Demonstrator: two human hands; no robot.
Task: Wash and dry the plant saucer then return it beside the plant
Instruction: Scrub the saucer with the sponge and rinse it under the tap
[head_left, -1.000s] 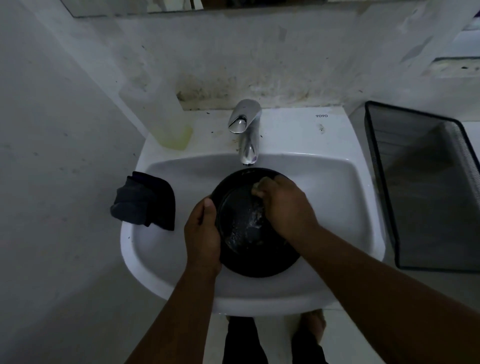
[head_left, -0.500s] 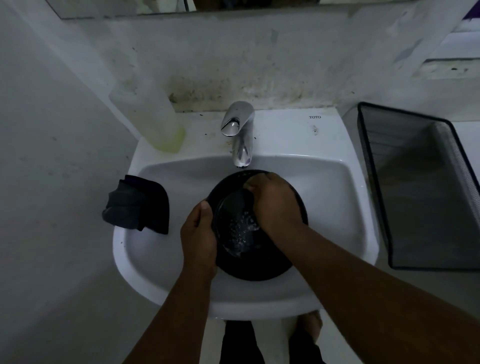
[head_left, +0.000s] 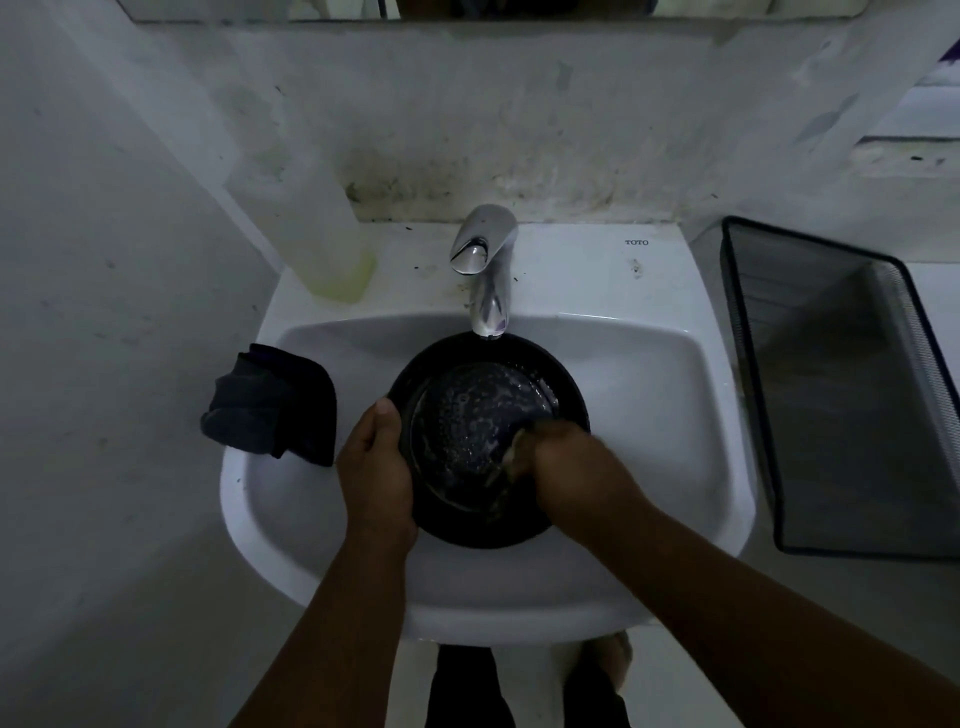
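The round black plant saucer (head_left: 467, 415) is held over the white sink basin (head_left: 649, 415), just below the chrome tap (head_left: 485, 275). Its inside is wet and speckled with foam. My left hand (head_left: 376, 467) grips the saucer's left rim, thumb on top. My right hand (head_left: 566, 462) is inside the saucer at its lower right, fingers curled round a small pale sponge (head_left: 514, 449) that is mostly hidden and blurred. A dark folded cloth (head_left: 270, 405) hangs over the sink's left rim.
A translucent bottle with yellowish liquid (head_left: 332, 244) stands at the sink's back left corner against the wall. A black wire-mesh basket (head_left: 841, 389) sits on the counter to the right. A wall closes in on the left. My feet show below the sink.
My right hand has slid from the saucer's upper part down to its lower right, uncovering the foamy inside. My left hand keeps its grip on the left rim.
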